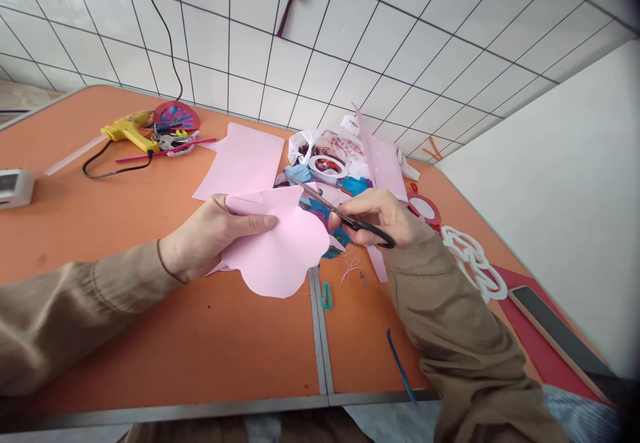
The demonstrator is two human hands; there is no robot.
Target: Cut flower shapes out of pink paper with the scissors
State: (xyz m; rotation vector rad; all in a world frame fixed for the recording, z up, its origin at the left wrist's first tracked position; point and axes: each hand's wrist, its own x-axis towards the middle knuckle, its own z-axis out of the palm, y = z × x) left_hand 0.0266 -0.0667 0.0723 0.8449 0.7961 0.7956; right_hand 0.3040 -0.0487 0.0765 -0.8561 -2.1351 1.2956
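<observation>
My left hand (pixel 213 233) pinches a pink foam sheet (pixel 285 250) at its left side, thumb on top. The sheet's near and right edges are cut into rounded scallops, and it is held above the orange table. My right hand (pixel 383 220) grips a pair of scissors (pixel 345 215) by the black handles. Their blades point up and left and meet the sheet's upper right edge. Behind the sheet lie blue and purple scraps (pixel 355 185), partly hidden by it. Thin pink trimmings (pixel 351 266) rest on the table below the scissors.
A yellow glue gun (pixel 131 131) with its cord lies at the back left. Pink sheets (pixel 247 156) and a white plastic bag (pixel 340 150) are at the back. White rings (pixel 473 263) and a phone (pixel 560 336) lie right. A teal clip (pixel 327 295) sits near the table seam.
</observation>
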